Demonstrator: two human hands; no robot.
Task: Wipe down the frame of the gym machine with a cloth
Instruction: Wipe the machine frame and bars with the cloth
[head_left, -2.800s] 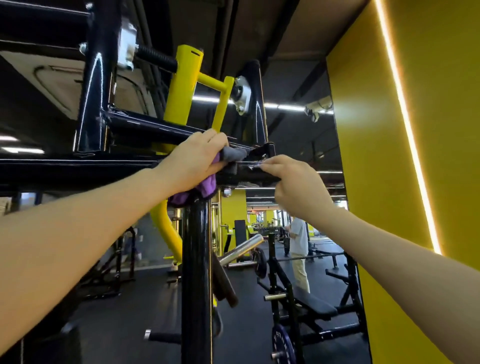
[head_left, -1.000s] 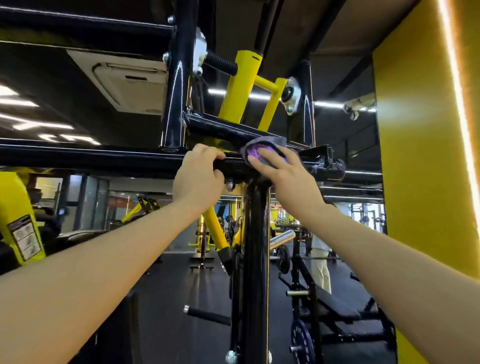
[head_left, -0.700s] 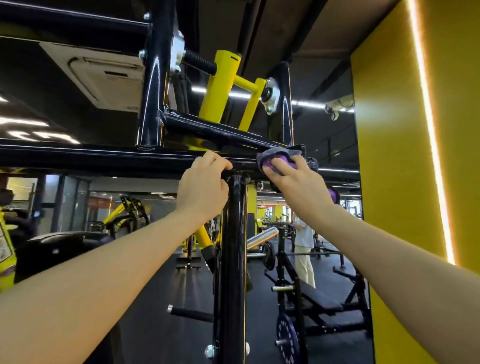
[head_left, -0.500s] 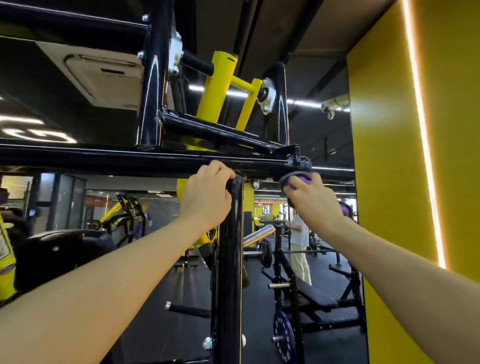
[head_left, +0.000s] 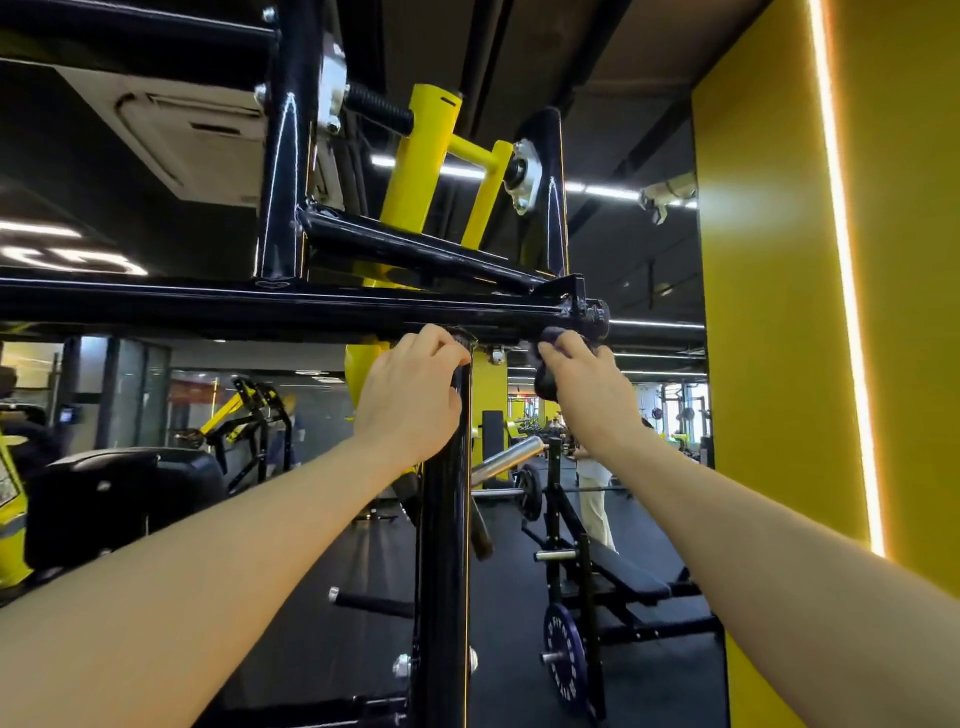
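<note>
Where the cloth (head_left: 546, 373) sat on top of the horizontal bar (head_left: 260, 306) a second ago, the right hand (head_left: 587, 384) now clutches it against the underside near the end knob (arm stretched upward). The left hand (head_left: 410, 395) grips the upright post (head_left: 444, 545) just below the joint.

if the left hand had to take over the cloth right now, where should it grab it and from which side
Probably the bunched lower part of the cloth, which bulges out left of the right hand below the horizontal frame bar. Come from the left and slightly below: the right hand covers its right side and the bar blocks the top. The left hand is gripping the upright post.
</note>
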